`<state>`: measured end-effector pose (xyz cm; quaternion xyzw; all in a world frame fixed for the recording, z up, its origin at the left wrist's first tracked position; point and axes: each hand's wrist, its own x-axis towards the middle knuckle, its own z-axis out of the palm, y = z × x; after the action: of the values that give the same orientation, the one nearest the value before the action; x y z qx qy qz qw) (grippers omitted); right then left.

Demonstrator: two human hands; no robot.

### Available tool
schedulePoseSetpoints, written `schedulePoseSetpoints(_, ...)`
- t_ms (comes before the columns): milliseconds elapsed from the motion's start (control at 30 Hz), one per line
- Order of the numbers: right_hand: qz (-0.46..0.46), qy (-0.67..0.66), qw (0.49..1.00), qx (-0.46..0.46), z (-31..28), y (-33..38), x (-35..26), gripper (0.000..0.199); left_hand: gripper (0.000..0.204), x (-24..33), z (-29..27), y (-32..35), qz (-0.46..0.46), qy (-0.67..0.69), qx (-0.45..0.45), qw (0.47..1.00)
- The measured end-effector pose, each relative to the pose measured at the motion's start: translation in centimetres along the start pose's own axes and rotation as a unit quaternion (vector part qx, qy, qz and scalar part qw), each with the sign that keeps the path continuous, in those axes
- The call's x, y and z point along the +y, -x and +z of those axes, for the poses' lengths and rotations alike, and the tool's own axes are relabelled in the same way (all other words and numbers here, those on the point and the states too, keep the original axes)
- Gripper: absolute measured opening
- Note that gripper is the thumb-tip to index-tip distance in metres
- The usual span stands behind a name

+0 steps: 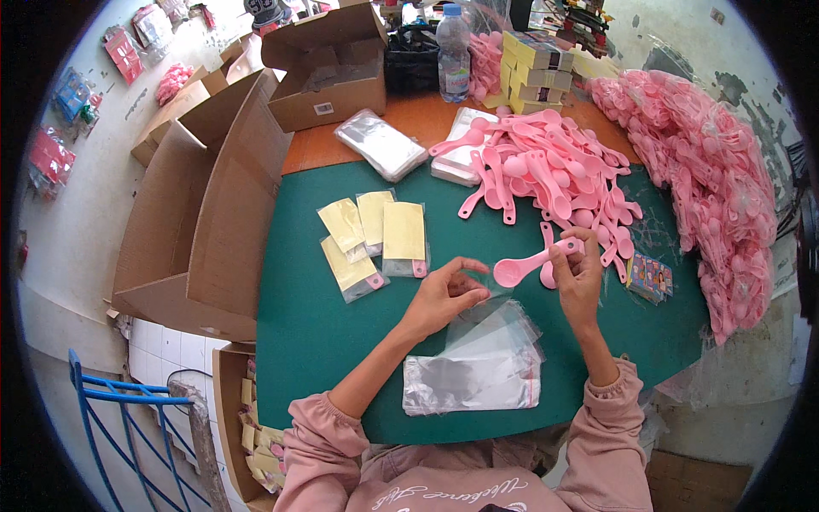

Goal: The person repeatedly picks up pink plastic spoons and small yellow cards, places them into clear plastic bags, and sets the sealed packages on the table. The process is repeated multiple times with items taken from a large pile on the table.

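My right hand (580,277) grips a pink plastic measuring spoon (514,270) by its handle, with the bowl pointing left. Close to that bowl, my left hand (448,294) pinches a clear plastic bag (471,322), whose outline is hard to make out against the green mat. Below both hands lies a stack of clear flat bags (473,386), its upper ones fanned out. A loose heap of pink spoons (559,162) covers the mat beyond my right hand. To the left lie several filled bags (403,232) with pale yellow cards inside; pink handle ends show in some.
Small colourful cards (650,280) lie at the right. Behind are bag stacks (380,145), a water bottle (453,55) and bundled yellow cards (537,72). Bulky bagged spoons (708,188) line the right edge. Cardboard boxes (217,213) stand left; another box (229,418) sits lower.
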<state>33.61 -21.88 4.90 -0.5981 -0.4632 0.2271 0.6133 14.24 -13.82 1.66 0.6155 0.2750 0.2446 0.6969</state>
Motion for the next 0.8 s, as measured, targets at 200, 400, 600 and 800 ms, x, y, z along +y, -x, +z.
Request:
schedulePoseSetpoints(200,0.011,-0.020,1.000,-0.017,1.0,0.6,-0.1,0.019,0.043,0.9,-0.5,0.0,-0.035,-0.018,-0.020,0.999)
schedulePoseSetpoints(400,0.039,0.017,0.995,-0.092,2.0,1.1,-0.4,0.023,0.045,0.7,-0.6,0.0,-0.023,-0.049,-0.052,0.997)
schedulePoseSetpoints(600,0.063,-0.095,0.989,-0.093,2.9,1.7,-0.1,0.036,0.039,1.3,-0.9,-0.1,-0.077,0.039,-0.092,0.992)
schedulePoseSetpoints(800,-0.008,0.053,0.996,-0.067,2.5,2.0,-0.1,0.035,0.045,0.8,-1.2,0.0,-0.151,0.029,-0.144,0.978)
